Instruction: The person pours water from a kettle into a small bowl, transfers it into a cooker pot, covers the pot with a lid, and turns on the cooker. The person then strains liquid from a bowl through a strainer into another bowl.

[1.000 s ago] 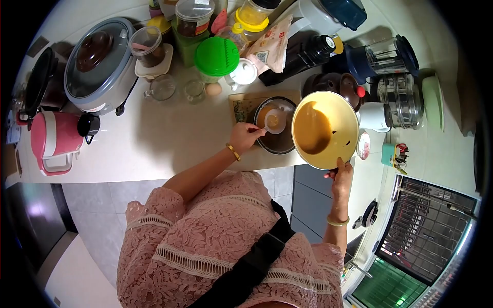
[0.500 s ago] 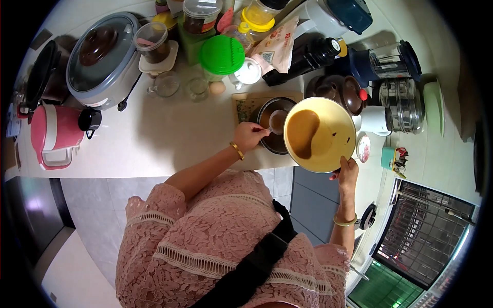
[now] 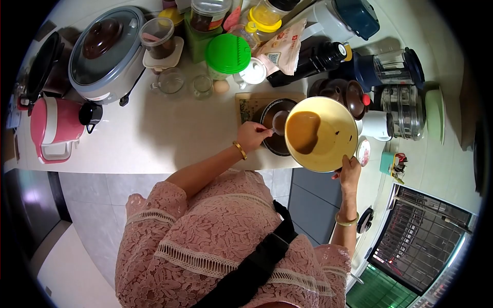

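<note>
My right hand (image 3: 349, 172) grips the near rim of a yellow bowl (image 3: 334, 149), which is tilted to the left. Brown liquid (image 3: 304, 131) pools on the bowl's left side, and a few dark bits stick to its inner wall. In my left hand (image 3: 253, 136), fingers pinched, is the handle of a small round strainer (image 3: 280, 122). The strainer sits over a dark round pot (image 3: 271, 147), partly hidden by the bowl's left edge. Beneath the pot lies a brown patterned board or mat (image 3: 247, 105).
Behind the pot stand a green-lidded container (image 3: 228, 54), an egg (image 3: 221, 86), glass cups (image 3: 202, 86) and a black flask (image 3: 318, 59). A brown teapot (image 3: 354, 97) is close behind the bowl. Further left are a grey cooker (image 3: 110, 56) and a pink jug (image 3: 59, 123).
The brown pool in the bowl has changed shape and looks slightly smaller. Less brown shows in the strainer now. Both hands keep nearly the same place, and the view has shifted slightly.
</note>
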Motion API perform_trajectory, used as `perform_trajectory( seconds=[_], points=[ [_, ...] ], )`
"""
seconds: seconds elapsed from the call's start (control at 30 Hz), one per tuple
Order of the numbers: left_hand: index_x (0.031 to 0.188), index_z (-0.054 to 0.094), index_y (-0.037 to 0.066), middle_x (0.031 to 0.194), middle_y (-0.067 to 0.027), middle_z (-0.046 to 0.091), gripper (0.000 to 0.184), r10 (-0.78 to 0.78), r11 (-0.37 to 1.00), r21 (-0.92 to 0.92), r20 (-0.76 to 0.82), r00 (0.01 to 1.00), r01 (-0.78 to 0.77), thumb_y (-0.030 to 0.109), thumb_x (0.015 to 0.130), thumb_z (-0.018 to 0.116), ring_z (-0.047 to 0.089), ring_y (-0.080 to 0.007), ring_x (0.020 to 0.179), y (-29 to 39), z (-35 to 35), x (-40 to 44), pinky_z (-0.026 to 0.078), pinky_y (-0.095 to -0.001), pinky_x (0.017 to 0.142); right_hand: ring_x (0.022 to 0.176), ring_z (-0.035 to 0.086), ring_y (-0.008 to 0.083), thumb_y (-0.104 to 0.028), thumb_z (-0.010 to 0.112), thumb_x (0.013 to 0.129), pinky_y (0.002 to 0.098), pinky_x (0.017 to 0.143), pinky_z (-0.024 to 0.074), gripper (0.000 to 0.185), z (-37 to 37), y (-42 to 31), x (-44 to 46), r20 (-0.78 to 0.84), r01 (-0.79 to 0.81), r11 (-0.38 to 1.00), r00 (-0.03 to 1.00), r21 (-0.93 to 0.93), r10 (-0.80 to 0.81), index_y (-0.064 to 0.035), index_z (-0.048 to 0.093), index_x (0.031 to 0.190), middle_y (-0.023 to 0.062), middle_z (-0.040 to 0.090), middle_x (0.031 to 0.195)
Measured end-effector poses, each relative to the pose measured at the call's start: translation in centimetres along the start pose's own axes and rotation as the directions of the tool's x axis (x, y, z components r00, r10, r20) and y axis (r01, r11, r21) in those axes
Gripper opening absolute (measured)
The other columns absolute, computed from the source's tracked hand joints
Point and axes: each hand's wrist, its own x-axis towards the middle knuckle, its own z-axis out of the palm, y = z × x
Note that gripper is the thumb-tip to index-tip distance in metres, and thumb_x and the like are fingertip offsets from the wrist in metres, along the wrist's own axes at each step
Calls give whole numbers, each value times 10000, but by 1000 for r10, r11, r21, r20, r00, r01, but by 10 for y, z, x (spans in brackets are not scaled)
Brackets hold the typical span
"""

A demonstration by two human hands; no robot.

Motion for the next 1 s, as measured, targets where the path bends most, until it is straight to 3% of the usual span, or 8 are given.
perform_trajectory(
  seconds=[0.33, 0.5, 1.0],
  points=[
    [720, 656, 29, 645, -113, 614, 246, 24, 1000, -17, -43, 999, -24, 270, 670, 647, 564, -211, 551, 1, 1, -1, 443, -290, 548, 331, 461, 149, -149, 383, 850, 256, 305, 389, 288, 3, -2, 4, -3, 33, 997, 999, -63, -33, 77, 452, 684, 109, 487, 476],
    [768, 642, -9, 686, -126, 618, 263, -36, 999, 26, -13, 999, 37, 240, 686, 665, 555, -184, 589, 8, -1, -3, 445, -275, 581, 331, 468, 149, -155, 380, 851, 256, 308, 386, 291, 3, -2, 4, -7, 43, 994, 999, -101, -44, 73, 461, 691, 114, 502, 484],
    [764, 642, -12, 674, -111, 622, 239, -8, 999, -48, 15, 1000, 9, 214, 690, 659, 549, -150, 570, -4, 2, 1, 440, -255, 570, 324, 467, 152, -171, 385, 845, 252, 310, 392, 305, 4, -6, 3, -15, 47, 989, 999, -137, -50, 81, 464, 693, 111, 501, 476]
  ],
)
